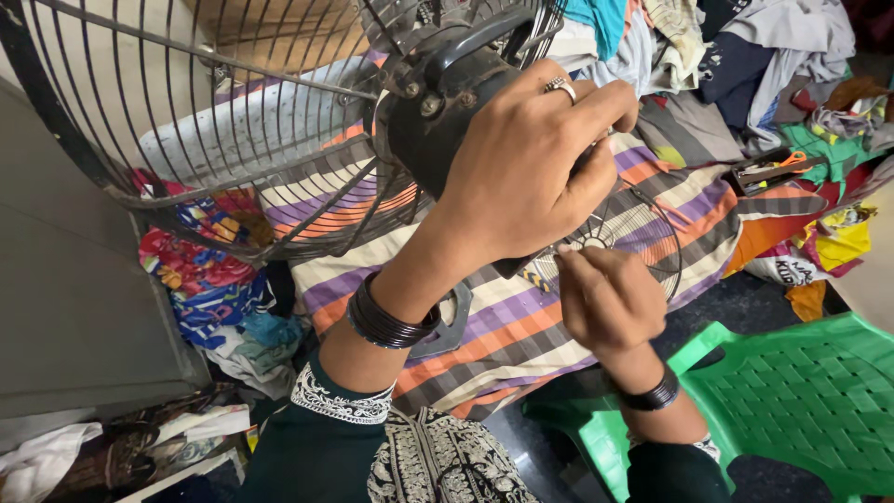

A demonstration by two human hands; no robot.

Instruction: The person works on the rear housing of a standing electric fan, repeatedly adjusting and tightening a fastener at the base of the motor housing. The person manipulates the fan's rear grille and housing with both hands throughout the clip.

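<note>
At the far left we see a grey wall (pixel 65 307), and at its foot a heap of bright printed cloth (pixel 200 279) with white scraps lower down. Above that, the wire fan guard (pixel 214 140) fills the upper left of the view, tilted toward us, its dark spokes running in to the motor (pixel 438 102) at the hub. Behind the spokes lies a striped sheet (pixel 503 340) in purple, orange and cream, which spreads under everything in the middle. On that sheet, just below our left wrist, rests a flat grey metal bracket (pixel 452 321).

Our left hand (pixel 526 163) is wrapped over the back of the motor, fingers curled closed on its dark housing; a ring sits on one finger and dark bangles on the wrist. Just below and to the right, our right hand (pixel 605 293) is closed in a pinch, fingertips up against the underside of the motor near a small black and yellow part; what it pinches, if anything, we cannot tell. Behind this hand a second, smaller round guard (pixel 652 228) lies flat on the sheet.

Further right, a pile of mixed clothes (pixel 745 65) covers the top corner, with orange-handled pliers (pixel 778 166) lying among them. At the lower right stands a green plastic chair (pixel 801 391) on the dark floor.
</note>
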